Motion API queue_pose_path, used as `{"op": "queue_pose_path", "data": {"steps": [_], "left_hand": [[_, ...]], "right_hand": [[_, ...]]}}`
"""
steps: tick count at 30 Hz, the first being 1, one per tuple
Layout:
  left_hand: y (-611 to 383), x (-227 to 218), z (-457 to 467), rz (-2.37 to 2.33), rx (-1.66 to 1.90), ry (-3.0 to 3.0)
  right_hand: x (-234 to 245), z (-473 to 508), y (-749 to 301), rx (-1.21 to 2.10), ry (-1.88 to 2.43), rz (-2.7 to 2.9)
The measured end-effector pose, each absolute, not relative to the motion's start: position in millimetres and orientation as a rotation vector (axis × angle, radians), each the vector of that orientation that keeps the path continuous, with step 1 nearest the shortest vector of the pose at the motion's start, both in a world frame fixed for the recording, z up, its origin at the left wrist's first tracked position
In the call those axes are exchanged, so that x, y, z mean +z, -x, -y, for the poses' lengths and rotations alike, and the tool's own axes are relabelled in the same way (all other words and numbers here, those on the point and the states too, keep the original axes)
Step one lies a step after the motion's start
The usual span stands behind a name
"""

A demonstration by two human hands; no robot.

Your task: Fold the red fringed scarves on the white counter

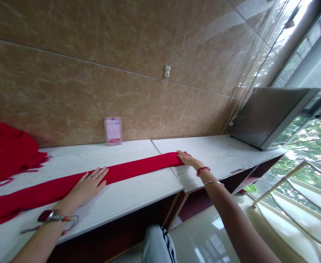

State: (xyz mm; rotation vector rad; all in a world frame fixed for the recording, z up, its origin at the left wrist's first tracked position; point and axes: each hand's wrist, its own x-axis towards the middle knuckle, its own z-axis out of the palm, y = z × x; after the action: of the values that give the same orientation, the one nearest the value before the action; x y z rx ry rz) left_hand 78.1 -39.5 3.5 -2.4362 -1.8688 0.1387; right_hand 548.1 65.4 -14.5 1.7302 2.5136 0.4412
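Observation:
A long red scarf (138, 168) lies folded into a narrow strip along the white wooden counter (138, 197). My left hand (87, 185) rests flat on the scarf near its middle, fingers stretched out. My right hand (187, 158) lies flat on the scarf's far right end, fingers extended and pressing it down. A red cord and a thin bangle circle my right wrist; a beaded bracelet circles my left. More red cloth (7, 149) is heaped at the far left of the counter.
A brown tiled wall (122, 80) backs the counter. A small pinkish card (113, 130) leans against it. A grey box-like appliance (267, 117) sits at the counter's right end by a window. A small white hook (167, 71) is on the wall.

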Motion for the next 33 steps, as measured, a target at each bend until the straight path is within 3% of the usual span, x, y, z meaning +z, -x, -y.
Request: {"op": "queue_pose_path", "data": {"steps": [9,13,19,28,33], "left_hand": [[-75,-4,36,1.795,0.024,2.434],[-73,-9,34,1.739,-0.134,2.388],[-73,-8,41,1.852,-0.123,2.384],[-74,-4,50,1.834,-0.178,2.412],[-77,10,43,1.826,-0.036,2.485]], "right_hand": [[21,-50,-523,0.226,-2.038,-2.560],[31,-43,-435,0.162,-1.672,-2.977],[-4,-18,-318,-0.072,-1.120,-3.198],[-14,-12,-317,-0.036,-1.033,-3.218],[-4,-9,-355,0.252,-0.997,-3.182]]}}
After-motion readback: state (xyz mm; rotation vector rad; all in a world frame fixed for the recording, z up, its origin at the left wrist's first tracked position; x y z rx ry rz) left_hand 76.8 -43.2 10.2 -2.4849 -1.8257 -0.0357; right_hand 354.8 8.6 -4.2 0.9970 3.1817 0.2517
